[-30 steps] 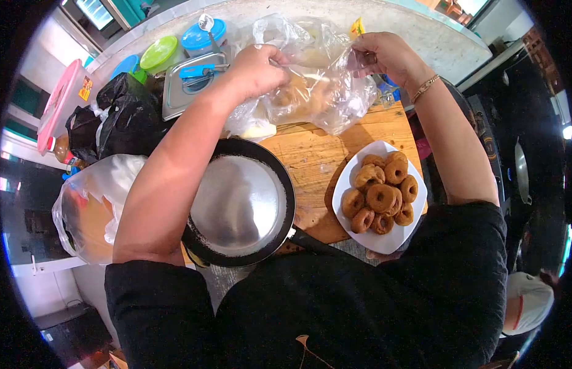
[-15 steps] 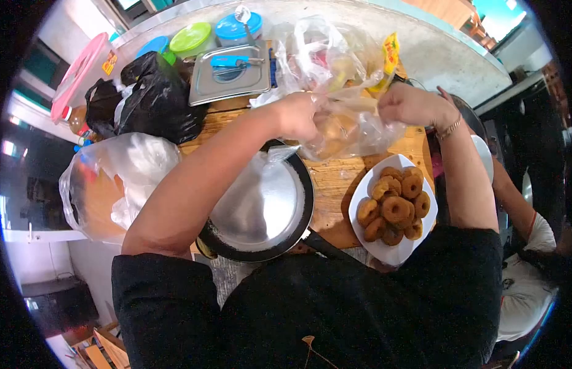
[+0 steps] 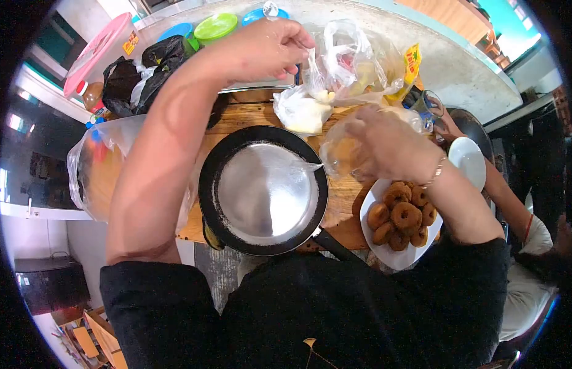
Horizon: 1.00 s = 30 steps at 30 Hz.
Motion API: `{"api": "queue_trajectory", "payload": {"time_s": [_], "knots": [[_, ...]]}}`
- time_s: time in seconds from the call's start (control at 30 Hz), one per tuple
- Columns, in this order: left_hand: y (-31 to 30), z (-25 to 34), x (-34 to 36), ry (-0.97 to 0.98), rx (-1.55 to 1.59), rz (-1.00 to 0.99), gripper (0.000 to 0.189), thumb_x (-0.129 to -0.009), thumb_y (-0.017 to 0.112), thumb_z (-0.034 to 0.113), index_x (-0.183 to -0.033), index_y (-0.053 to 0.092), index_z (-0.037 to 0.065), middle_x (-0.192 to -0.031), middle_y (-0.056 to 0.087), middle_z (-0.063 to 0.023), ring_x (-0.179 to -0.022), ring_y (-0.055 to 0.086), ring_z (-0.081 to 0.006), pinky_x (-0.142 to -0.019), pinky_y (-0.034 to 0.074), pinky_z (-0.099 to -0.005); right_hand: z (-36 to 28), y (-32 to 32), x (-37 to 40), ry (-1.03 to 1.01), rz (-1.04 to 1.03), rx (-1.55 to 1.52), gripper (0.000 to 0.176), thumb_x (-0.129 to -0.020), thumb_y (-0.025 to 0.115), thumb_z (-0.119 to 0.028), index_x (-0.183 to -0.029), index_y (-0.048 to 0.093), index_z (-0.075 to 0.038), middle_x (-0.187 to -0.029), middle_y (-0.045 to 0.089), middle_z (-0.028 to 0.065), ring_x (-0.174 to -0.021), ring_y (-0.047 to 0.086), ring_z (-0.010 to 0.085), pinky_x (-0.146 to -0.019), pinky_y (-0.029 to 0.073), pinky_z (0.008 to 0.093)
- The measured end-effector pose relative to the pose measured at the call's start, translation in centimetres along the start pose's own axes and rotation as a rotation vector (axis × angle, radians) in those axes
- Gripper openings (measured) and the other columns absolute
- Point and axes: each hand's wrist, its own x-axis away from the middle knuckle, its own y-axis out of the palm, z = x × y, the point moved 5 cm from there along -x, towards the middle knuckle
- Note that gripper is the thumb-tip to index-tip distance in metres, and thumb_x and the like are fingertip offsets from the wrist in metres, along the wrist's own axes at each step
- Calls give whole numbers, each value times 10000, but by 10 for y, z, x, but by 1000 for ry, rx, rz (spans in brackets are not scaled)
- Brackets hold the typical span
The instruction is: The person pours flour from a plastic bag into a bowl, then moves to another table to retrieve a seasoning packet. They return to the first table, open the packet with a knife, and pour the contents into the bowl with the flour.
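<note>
My left hand is raised over the far side of the table. Its fingers are curled at the top of a thin twisted plastic bag, which seems pinched there. Below it lies a white plastic bag with something pale inside. My right hand, slightly blurred, is closed on a clear plastic bag with yellow-brown contents. Nearer to me, a black-rimmed frying pan rests on the wooden table, a scrap of clear plastic at its right rim. Beneath my right forearm stands a white plate piled with brown ring doughnuts.
Bulging plastic bags and a yellow packet stand against the wall. At the left are a black bag and a large clear bag. On the right, another person's hand is by a glass, near a white dish.
My left hand has moved up and left, away from the clear bag. My right hand has come down and nearer, over that bag. Another person's hand and a glass now show at the right.
</note>
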Motion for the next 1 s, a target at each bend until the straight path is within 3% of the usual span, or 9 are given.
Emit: {"api": "queue_trajectory", "payload": {"time_s": [0.2, 0.4, 0.5, 0.6, 0.63, 0.7, 0.8, 0.9, 1.0], "knots": [[-26, 44, 70, 167, -471, 127, 312, -883, 588, 152, -1159, 568, 5, -1076, 621, -79, -877, 582, -136, -776, 487, -273, 40, 58, -37, 163, -30, 140, 325, -782, 612, -89, -1103, 564, -76, -1062, 594, 183, -1041, 575, 381, -865, 477, 448], [-93, 20, 154, -69, -581, 340, 319, -852, 590, 103, -1153, 568, 1, -1072, 624, -70, -849, 566, -122, -776, 477, -277, 43, 41, -35, 174, 119, -105, 242, -811, 547, -44, -1052, 548, -48, -1046, 616, 209, -956, 606, 390, -799, 486, 480], [-120, -8, 189, -202, -524, 382, 327, -835, 602, 75, -1151, 564, -2, -1070, 621, -70, -866, 580, -126, -797, 479, -276, 45, 44, -40, 274, 50, -53, 274, -813, 560, -52, -1086, 537, -52, -1053, 615, 199, -956, 605, 389, -795, 488, 471], [-126, -33, 213, -178, -460, 396, 326, -825, 609, 60, -1141, 562, -6, -1066, 621, -72, -858, 595, -134, -791, 485, -283, 66, 52, -35, 202, 294, 113, 224, -791, 583, -58, -1013, 581, -33, -960, 638, 193, -906, 619, 378, -771, 496, 458], [-123, -33, 218, -186, -493, 375, 313, -824, 603, 44, -1129, 562, -13, -1067, 621, -77, -841, 602, -136, -778, 489, -286, 84, 58, -35, 251, 221, 115, 187, -783, 583, -54, -967, 596, -25, -920, 642, 188, -883, 622, 371, -756, 498, 448], [-117, -36, 227, -89, -463, 398, 307, -824, 598, 33, -1125, 565, -16, -1058, 623, -78, -841, 603, -132, -773, 490, -283, 123, 64, -32, 363, 73, 103, 122, -767, 584, -46, -875, 627, -9, -841, 651, 179, -836, 630, 356, -727, 503, 427], [-109, -27, 225, -19, -384, 385, 292, -821, 595, 20, -1109, 574, -22, -1039, 627, -82, -845, 605, -130, -773, 491, -275, 103, 19, -16, 447, 244, 28, 108, -752, 615, -112, -717, 671, -26, -819, 662, 176, -823, 645, 348, -764, 510, 426], [-101, -16, 205, 123, -343, 340, 256, -809, 616, -1, -1064, 595, -13, -971, 635, -88, -797, 615, -137, -728, 494, -268, 83, -7, -4, 468, 265, -57, 85, -735, 592, -61, -748, 668, -25, -820, 662, 168, -808, 643, 344, -749, 509, 421], [-80, 7, 175, 206, -444, 185, 239, -806, 603, 4, -1043, 596, -20, -942, 632, -86, -798, 612, -133, -726, 491, -265, 75, -13, 12, 500, 487, -106, 82, -726, 581, -28, -756, 657, -14, -824, 650, 175, -785, 634, 353, -747, 504, 415]]}}
